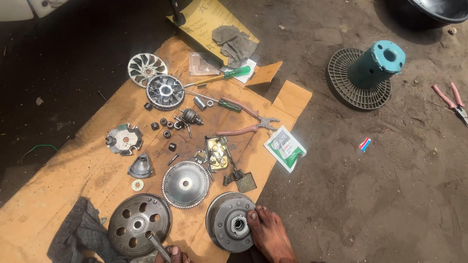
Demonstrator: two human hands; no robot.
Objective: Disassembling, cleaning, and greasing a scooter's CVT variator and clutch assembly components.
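Gripping a short metal bar tool (pixel 157 243), the one hand in view, judged to be the left hand (pixel 171 254), shows only its knuckles at the 6 o'clock edge of the frame. It is closed around the tool shank. The right hand is out of sight, so how far apart the hands are cannot be told

The tool tip rests on the rim of the holed drum (pixel 139 224), which lies flat at 7 o'clock on the cardboard sheet (pixel 58 195), touching a grey rag (pixel 78 234) at its 8 o'clock side. A bare foot (pixel 270 236) presses on the clutch assembly (pixel 226 224) at 5 o'clock, just beside the drum

Step in hand, as judged: the tool is being set against the drum. Whether it is seated in a hole cannot be told. The next move calls for a firm seat of the tip and a steady drum, since nothing visible holds it

A toothed disc (pixel 185 184) lies at 12 o'clock from the drum, and pink-handled pliers (pixel 248 127) lie at 2 o'clock, well apart
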